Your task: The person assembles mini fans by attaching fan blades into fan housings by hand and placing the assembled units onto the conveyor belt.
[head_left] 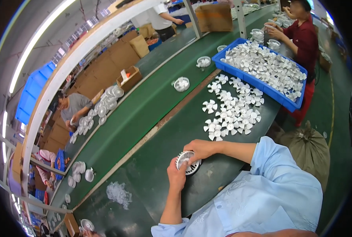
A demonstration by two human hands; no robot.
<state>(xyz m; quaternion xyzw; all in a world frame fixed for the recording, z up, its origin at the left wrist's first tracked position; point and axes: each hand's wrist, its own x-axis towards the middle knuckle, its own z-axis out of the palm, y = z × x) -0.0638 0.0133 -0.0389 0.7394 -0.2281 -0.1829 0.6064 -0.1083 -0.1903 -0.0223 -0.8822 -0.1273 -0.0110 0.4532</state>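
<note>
A round white slatted fan housing [188, 162] is held low over the dark green bench between my two hands. My left hand [176, 174] is closed round its left side. From the far right side my right hand [200, 150] grips the rim, its thumb reaching over the open face. What sits inside the housing is partly covered by my fingers. Just beyond my hands lies a loose spread of white fan blades [231, 110]. A small heap of clear plastic parts [119, 194] rests on the bench to the left.
A blue tray [259, 87] heaped with fan blades stands at the bench's far right. Beyond the bench runs a green conveyor belt [144, 104] carrying fan housings [181, 84]. A tied sack [306, 152] stands at my right. A co-worker [302, 43] in dark red works past the tray.
</note>
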